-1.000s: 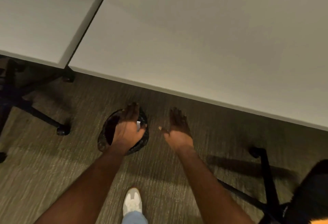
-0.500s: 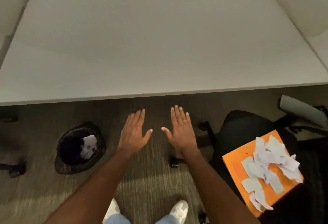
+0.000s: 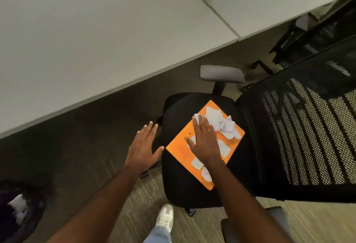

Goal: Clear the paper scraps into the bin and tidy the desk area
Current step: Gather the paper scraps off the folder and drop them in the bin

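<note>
An orange folder (image 3: 178,144) lies on the black seat of an office chair (image 3: 179,185). Several white paper scraps (image 3: 225,125) are piled on the folder, more toward its far end. My right hand (image 3: 205,142) is spread flat over the folder's middle, fingers apart, covering some scraps. My left hand (image 3: 143,148) hovers open over the carpet just left of the seat edge, holding nothing. The black bin (image 3: 21,210) sits at the lower left on the floor with white scraps inside.
A large white desk (image 3: 96,40) spans the top of the view, with a second desk at the right. The chair's mesh back (image 3: 308,127) and grey armrest (image 3: 221,73) stand to the right. My shoe (image 3: 164,217) is on the carpet below.
My view swung right from the bin to the chair. Both hands moved right with it: the right hand now lies over the orange folder and scraps, the left beside the seat.
</note>
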`<action>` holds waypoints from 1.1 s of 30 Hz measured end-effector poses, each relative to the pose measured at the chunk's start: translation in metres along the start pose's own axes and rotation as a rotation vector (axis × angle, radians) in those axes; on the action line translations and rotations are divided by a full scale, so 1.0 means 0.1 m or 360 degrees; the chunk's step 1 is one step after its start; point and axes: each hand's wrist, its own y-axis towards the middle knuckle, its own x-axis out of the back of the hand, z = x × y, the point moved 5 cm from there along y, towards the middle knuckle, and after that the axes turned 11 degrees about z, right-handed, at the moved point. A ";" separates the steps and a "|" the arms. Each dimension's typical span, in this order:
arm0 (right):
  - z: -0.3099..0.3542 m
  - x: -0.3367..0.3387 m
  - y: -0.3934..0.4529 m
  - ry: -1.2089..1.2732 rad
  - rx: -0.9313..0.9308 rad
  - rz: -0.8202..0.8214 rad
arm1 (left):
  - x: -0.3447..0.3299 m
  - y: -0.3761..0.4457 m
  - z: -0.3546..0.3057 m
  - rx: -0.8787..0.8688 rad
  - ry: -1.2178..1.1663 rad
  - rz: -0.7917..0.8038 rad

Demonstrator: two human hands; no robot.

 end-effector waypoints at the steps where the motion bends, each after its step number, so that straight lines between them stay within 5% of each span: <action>1: -0.20 0.00 -0.04 0.0017 -0.0055 -0.0009 | -0.08 0.09 -0.14 -0.0054 0.0013 0.0032; 8: -1.34 -0.06 -0.09 0.0265 -0.0419 0.0104 | -0.60 0.77 -0.90 -0.0269 0.0171 0.0271; 13: -1.80 -0.02 0.21 0.0175 -0.0402 0.0202 | -0.79 1.31 -1.21 -0.0262 0.0325 0.0423; 21: -1.83 -0.06 0.89 -0.0096 0.0049 0.0624 | -1.08 1.81 -1.46 -0.0056 0.0642 0.0534; 26: -1.79 -0.24 1.04 -0.0090 0.0018 0.0841 | -1.36 1.79 -1.52 -0.0016 0.0803 0.0590; 33: -1.84 -0.42 1.03 0.0038 -0.0086 0.0653 | -1.39 1.87 -1.57 -0.0037 0.0901 0.0622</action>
